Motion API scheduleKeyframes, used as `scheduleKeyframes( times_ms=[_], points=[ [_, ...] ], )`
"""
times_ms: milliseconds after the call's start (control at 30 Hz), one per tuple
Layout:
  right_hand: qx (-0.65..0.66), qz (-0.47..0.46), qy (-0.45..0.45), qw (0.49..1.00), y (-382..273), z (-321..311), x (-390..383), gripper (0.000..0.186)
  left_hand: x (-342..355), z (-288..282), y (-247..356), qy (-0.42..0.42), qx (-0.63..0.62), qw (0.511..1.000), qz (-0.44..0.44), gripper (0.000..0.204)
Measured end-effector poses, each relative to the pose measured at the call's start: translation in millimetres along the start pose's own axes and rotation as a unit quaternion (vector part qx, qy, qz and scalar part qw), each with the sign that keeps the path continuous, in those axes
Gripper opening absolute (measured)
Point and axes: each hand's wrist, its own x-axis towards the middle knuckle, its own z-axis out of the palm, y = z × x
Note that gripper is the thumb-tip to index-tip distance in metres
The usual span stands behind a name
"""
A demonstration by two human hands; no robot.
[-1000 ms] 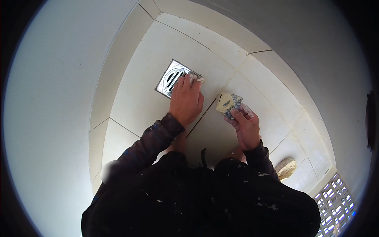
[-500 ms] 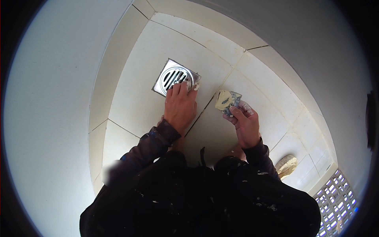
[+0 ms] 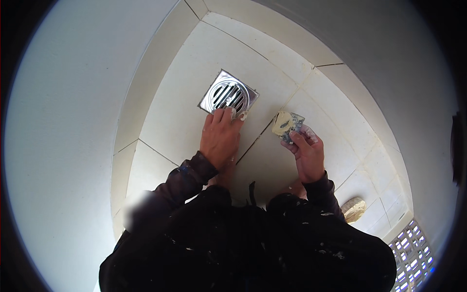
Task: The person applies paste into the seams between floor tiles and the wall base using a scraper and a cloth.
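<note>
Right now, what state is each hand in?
Left hand: curled by the floor drain; grip cannot be told.
Right hand: closed, holding a paste-smeared flat piece.

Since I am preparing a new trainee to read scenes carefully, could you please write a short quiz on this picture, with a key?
1. Multiple choice: What does the right hand hold?
A) a wide brush
B) a flat piece smeared with cream paste
C) a coiled hose

2. True or false: The metal drain cover has a square outer edge with a round slotted part inside it.

3. Fill the gap: The hand nearer to the metal drain cover is the ____ hand.

Key:
1. B
2. True
3. left; the fingertips of the left hand are at the near edge of the cover.
</note>
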Motion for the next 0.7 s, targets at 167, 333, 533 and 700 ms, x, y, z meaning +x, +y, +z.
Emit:
scheduleKeyframes(
  times_ms=[167, 333, 533, 700],
  points=[
    [-0.013, -0.007, -0.012, 1.0, 4.4, 2.2, 7.9, 0.022, -10.0, -6.2, -3.3, -0.024, 0.015, 0.999, -0.023, 0.037],
    [-0.031, -0.017, -0.013, 0.999, -2.2, 9.9, 14.1, 0.022, -20.6, -14.5, -4.6, -0.041, 0.033, 0.999, -0.014, 0.037],
    [-0.028, -0.021, -0.02, 0.999, -0.8, 13.8, 21.1, 0.022, -45.9, -14.5, -17.6, -0.064, 0.03, 0.997, 0.003, 0.039],
    [-0.056, -0.02, -0.005, 0.998, 0.8, 25.1, 19.5, 0.022, -62.4, -26.5, -43.1, -0.063, 0.038, 0.997, -0.005, 0.038]
  ],
)
